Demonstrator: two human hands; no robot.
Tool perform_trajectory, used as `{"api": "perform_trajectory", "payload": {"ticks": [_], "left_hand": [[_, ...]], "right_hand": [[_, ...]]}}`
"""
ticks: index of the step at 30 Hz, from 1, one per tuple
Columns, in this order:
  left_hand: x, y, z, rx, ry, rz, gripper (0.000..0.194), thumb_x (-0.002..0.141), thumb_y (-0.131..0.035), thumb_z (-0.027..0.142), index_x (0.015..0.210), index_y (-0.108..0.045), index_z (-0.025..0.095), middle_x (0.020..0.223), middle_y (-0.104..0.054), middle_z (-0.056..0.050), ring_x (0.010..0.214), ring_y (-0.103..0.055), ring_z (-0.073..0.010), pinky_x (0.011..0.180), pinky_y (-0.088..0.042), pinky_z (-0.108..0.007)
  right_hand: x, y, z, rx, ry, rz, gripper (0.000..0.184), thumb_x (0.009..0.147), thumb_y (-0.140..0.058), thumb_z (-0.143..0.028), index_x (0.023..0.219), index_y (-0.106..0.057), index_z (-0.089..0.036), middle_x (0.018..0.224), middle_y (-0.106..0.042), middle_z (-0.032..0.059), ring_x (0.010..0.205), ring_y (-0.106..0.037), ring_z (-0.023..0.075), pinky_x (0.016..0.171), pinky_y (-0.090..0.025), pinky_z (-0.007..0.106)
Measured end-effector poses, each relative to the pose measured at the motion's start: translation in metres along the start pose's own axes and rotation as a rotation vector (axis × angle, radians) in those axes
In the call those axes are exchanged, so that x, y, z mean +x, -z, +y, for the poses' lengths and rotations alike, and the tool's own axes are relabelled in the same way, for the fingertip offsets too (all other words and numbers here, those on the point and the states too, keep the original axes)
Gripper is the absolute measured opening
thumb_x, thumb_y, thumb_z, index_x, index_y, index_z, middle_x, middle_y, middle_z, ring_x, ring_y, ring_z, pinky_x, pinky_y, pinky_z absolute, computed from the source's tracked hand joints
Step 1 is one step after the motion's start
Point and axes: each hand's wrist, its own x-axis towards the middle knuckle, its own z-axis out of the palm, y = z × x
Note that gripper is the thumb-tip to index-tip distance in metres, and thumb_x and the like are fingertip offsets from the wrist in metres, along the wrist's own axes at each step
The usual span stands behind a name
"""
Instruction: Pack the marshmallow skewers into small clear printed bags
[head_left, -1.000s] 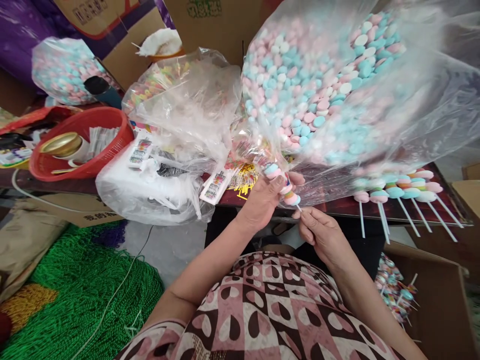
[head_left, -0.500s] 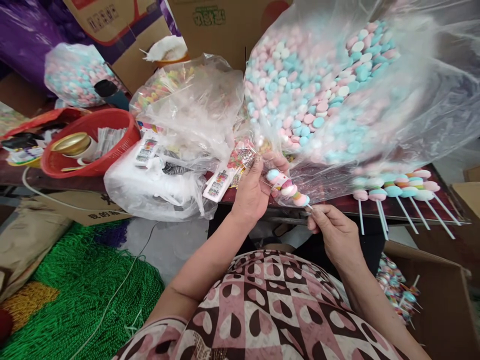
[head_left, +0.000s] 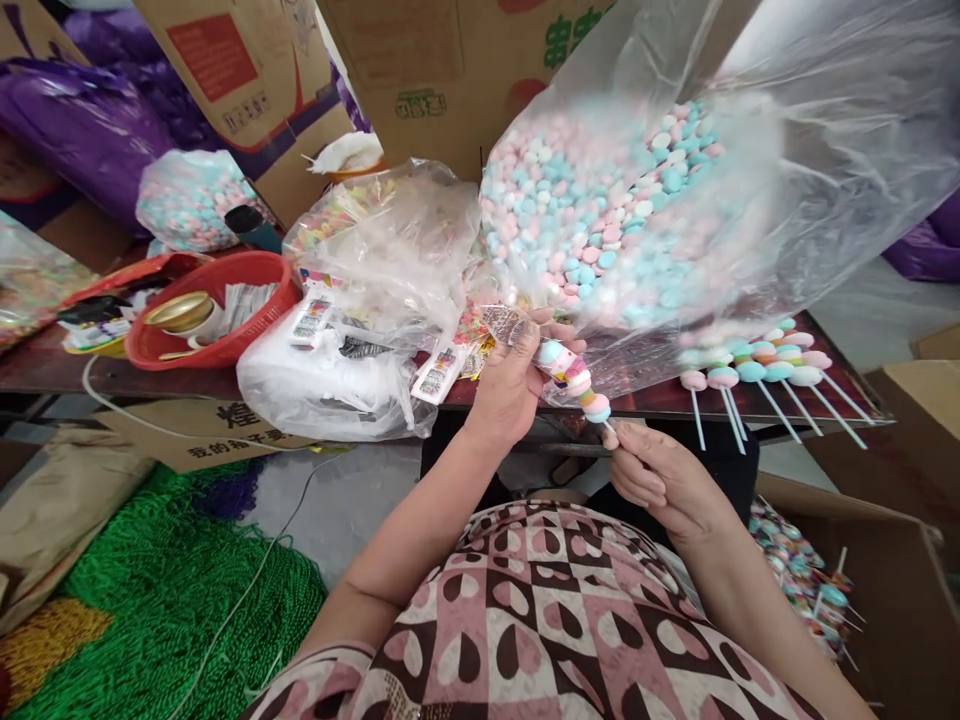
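A marshmallow skewer [head_left: 573, 378] in pink, white, blue and orange lies at a slant between my hands. My left hand [head_left: 511, 380] is closed on a clear printed wrapper [head_left: 504, 325], which appears to surround the upper part of the skewer. The stick's lower end sits pinched between thumb and fingers of my right hand [head_left: 654, 468]. Just left of my left hand is a pack of printed cards [head_left: 439, 374]. To the right, several finished-looking marshmallow skewers [head_left: 750, 368] rest on the table, their white sticks jutting past its edge.
Behind my hands stands a large clear bag of pastel candies [head_left: 592, 215]. A red basket [head_left: 259, 322], a white plastic bag [head_left: 315, 385] and a bag of gummies [head_left: 390, 235] occupy the left. An open carton [head_left: 885, 580] with wrapped skewers stands below right.
My right hand has shifted slightly left and down with the stick. The wrapper reaches a little further along the skewer. The whole view has swung a little to the right and up.
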Motion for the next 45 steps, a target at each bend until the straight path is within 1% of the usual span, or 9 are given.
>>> {"api": "perform_trajectory", "payload": {"ticks": [6,9,12,19,26,31,36,41,45], "left_hand": [[-0.016,-0.012,0.004,0.067,-0.017,0.0,0.021,0.084,-0.07,0.036,0.099,-0.067,0.021,0.091,-0.074,-0.004,0.097,-0.072,-0.0222,0.083,-0.055,-0.033],[-0.02,-0.017,0.006,0.053,-0.02,-0.04,0.025,0.085,-0.069,0.04,0.1,-0.066,0.02,0.096,-0.074,-0.005,0.097,-0.072,-0.0217,0.083,-0.055,-0.032],[-0.025,-0.022,0.009,0.036,0.002,-0.049,0.028,0.087,-0.067,0.043,0.098,-0.065,0.018,0.092,-0.074,-0.006,0.094,-0.072,-0.021,0.083,-0.056,-0.032],[-0.045,-0.036,0.008,0.07,-0.031,-0.097,0.031,0.082,-0.073,0.043,0.098,-0.065,0.018,0.09,-0.074,-0.005,0.095,-0.074,-0.0229,0.081,-0.056,-0.031],[-0.05,-0.044,0.011,0.1,-0.06,-0.1,0.055,0.074,-0.081,0.04,0.121,-0.058,0.026,0.084,-0.071,0.002,0.078,-0.072,-0.0157,0.079,-0.054,-0.03],[-0.051,-0.053,0.004,0.127,-0.059,-0.084,0.061,0.072,-0.083,0.039,0.123,-0.055,0.023,0.072,-0.067,0.004,0.07,-0.07,-0.0154,0.07,-0.051,-0.028],[-0.058,-0.054,-0.003,0.145,-0.042,-0.109,0.057,0.072,-0.083,0.039,0.12,-0.057,0.022,0.071,-0.067,0.003,0.071,-0.069,-0.0147,0.065,-0.047,-0.024],[-0.056,-0.042,0.02,0.143,-0.022,-0.216,0.057,0.069,-0.083,0.046,0.115,-0.059,0.023,0.094,-0.074,-0.004,0.089,-0.071,-0.0194,0.077,-0.051,-0.031],[-0.054,-0.036,0.037,0.097,-0.049,-0.164,0.05,0.073,-0.079,0.049,0.112,-0.061,0.024,0.093,-0.073,-0.005,0.091,-0.071,-0.0218,0.078,-0.053,-0.034]], "right_hand": [[-0.009,-0.007,0.009,-0.118,0.32,0.264,0.032,0.073,-0.081,-0.043,0.089,-0.067,-0.019,0.05,-0.04,-0.0088,0.043,-0.028,0.0057,0.042,-0.02,0.022],[-0.015,-0.008,0.011,-0.22,0.42,0.357,0.03,0.076,-0.078,-0.045,0.084,-0.068,-0.017,0.05,-0.045,-0.0062,0.045,-0.033,0.0064,0.043,-0.02,0.023],[-0.02,-0.008,0.012,-0.237,0.411,0.315,0.033,0.082,-0.072,-0.049,0.083,-0.068,-0.016,0.045,-0.045,-0.0063,0.041,-0.035,0.006,0.042,-0.021,0.022],[-0.026,-0.016,0.007,-0.134,0.307,0.195,0.038,0.081,-0.07,-0.055,0.079,-0.063,-0.018,0.037,-0.036,-0.0098,0.032,-0.026,0.0046,0.036,-0.017,0.021],[-0.03,-0.021,0.008,-0.186,0.487,0.22,0.036,0.077,-0.076,-0.051,0.088,-0.067,-0.018,0.054,-0.043,-0.0073,0.046,-0.031,0.0045,0.043,-0.023,0.02],[-0.03,-0.023,0.008,-0.386,0.579,0.351,0.035,0.085,-0.067,-0.053,0.087,-0.066,-0.019,0.053,-0.049,-0.0053,0.045,-0.039,0.0069,0.042,-0.027,0.021],[-0.027,-0.034,0.008,-0.426,0.581,0.283,0.036,0.09,-0.058,-0.055,0.085,-0.063,-0.019,0.048,-0.049,-0.0062,0.038,-0.041,0.0074,0.041,-0.028,0.022],[-0.02,-0.038,0.01,-0.268,0.544,0.138,0.034,0.087,-0.062,-0.053,0.086,-0.062,-0.019,0.045,-0.044,-0.0084,0.038,-0.035,0.0064,0.042,-0.026,0.022],[-0.019,-0.04,0.01,-0.27,0.514,0.116,0.036,0.083,-0.066,-0.054,0.084,-0.063,-0.018,0.045,-0.044,-0.0079,0.039,-0.036,0.0068,0.042,-0.025,0.022]]}}
